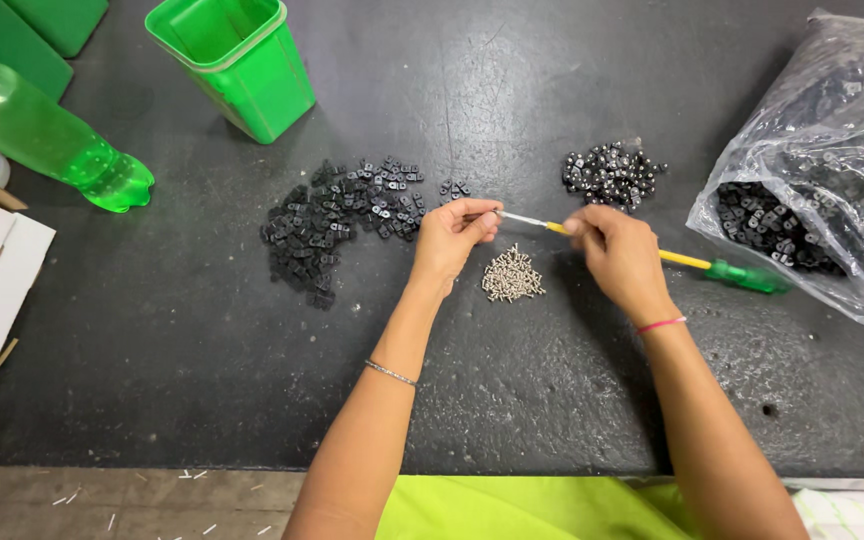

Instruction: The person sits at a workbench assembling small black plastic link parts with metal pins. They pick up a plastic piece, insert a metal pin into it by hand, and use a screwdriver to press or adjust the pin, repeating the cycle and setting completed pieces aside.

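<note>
The screwdriver [652,252] lies almost level above the table [202,350], its long axis running from the green handle out past the right wrist, along the yellow shaft, to the metal tip just beyond the small heap of screws [512,276]. The right hand [617,250] is clenched round the shaft on the handle side of that heap, so it is the nearer one to the tool's body. The left hand [452,238] meets the tip from the opposite side of the screws, thumb and fingertips pinched together on something tiny that I cannot make out. Both hands hover just behind the screws, nearly touching at the tip. Farther back from the screws to the left spreads a loose pile of black clips [337,220]; back and to the right sits a darker, shinier cluster of parts [610,175].
</note>
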{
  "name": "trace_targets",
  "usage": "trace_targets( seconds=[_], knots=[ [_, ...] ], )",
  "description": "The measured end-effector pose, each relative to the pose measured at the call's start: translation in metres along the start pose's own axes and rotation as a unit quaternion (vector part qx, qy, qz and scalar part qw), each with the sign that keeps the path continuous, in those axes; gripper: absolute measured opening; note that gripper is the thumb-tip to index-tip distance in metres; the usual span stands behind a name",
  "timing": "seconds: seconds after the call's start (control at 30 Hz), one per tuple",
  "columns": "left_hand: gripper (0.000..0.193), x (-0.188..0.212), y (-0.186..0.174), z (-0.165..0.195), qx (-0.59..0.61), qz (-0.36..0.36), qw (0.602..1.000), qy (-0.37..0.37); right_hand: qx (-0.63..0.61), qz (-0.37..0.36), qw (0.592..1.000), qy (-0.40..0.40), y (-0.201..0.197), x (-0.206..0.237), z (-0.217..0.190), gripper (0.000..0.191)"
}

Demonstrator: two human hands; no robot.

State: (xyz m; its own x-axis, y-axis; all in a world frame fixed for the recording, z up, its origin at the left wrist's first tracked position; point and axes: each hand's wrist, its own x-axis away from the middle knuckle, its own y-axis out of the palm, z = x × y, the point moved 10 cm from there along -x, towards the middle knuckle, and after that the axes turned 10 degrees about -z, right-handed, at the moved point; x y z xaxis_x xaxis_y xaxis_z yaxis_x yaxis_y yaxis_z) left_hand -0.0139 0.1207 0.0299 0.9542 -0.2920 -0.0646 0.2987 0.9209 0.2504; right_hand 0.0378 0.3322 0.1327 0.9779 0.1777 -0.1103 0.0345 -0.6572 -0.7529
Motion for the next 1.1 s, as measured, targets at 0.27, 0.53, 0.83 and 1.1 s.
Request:
trace_targets(
  seconds=[0.27, 0.53, 0.83, 1.1],
  knots=[
    [0.027, 0.002, 0.000, 0.004, 0.052, 0.014, 0.999, 0.009, 0.071, 0.089, 0.994, -0.006, -0.012, 0.003, 0.005, 0.013],
    [0.036, 0.008, 0.035, 0.010, 0.055, -0.071, 0.996, -0.023, -0.107, 0.035, 0.987, -0.115, 0.001, 0.006, -0.032, 0.021],
    [0.044, 0.014, 0.030, 0.021, -0.023, -0.015, 0.999, -0.044, -0.152, 0.075, 0.984, -0.050, -0.005, 0.001, 0.009, 0.013],
    [0.023, 0.014, -0.032, 0.055, -0.160, 0.154, 0.973, 0.059, -0.210, 0.162, 0.964, -0.004, -0.036, -0.004, 0.048, 0.025]
  ],
)
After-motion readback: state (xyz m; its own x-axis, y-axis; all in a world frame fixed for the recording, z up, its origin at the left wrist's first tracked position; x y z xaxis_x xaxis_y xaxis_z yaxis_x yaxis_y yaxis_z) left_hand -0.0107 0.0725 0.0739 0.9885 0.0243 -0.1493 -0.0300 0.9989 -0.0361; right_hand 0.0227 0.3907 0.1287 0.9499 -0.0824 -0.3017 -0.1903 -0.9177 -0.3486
